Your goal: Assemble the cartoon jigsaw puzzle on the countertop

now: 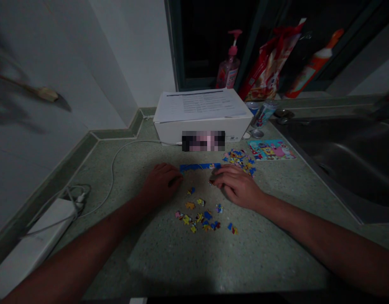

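Note:
A narrow blue strip of joined jigsaw pieces (196,167) lies on the counter between my hands. My left hand (161,182) rests at the strip's left end, fingers loosely bent and the thumb apart from them; nothing shows in its grasp. At the strip's right end, my right hand (239,185) pinches a small dark brown and white puzzle piece (211,182) just below the strip. Several loose pieces lie nearer me, among them an orange piece (190,205) and a blue piece (207,215). Behind my right hand spreads a pile of mixed puzzle pieces (237,157).
A colourful cartoon picture card (272,150) lies at right, beside the metal sink (346,169). Behind the strip stands a white box (203,124) with papers on top. A can (264,115) stands near it. A power strip (39,240) with a white cable lies at left.

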A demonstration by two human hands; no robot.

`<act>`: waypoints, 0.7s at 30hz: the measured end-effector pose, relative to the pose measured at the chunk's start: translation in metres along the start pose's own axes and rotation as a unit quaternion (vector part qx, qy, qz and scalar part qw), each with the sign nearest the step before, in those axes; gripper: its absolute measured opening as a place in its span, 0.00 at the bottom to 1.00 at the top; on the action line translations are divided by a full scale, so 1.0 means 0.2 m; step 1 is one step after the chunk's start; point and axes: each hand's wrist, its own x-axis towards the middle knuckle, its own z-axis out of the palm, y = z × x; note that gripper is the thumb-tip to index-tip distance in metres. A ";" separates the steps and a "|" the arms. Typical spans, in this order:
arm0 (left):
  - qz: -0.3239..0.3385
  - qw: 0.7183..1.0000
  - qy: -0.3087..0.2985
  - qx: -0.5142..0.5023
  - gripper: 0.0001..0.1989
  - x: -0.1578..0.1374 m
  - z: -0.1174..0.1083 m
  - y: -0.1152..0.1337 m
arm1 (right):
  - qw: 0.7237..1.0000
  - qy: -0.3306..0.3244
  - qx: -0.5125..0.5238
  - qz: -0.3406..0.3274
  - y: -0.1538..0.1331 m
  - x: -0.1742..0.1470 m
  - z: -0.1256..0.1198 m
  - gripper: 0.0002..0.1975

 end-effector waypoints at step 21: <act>-0.032 0.999 0.028 -0.013 0.08 0.01 -0.06 0.02 | 1.000 0.002 0.000 -0.004 0.01 -0.01 0.00 0.17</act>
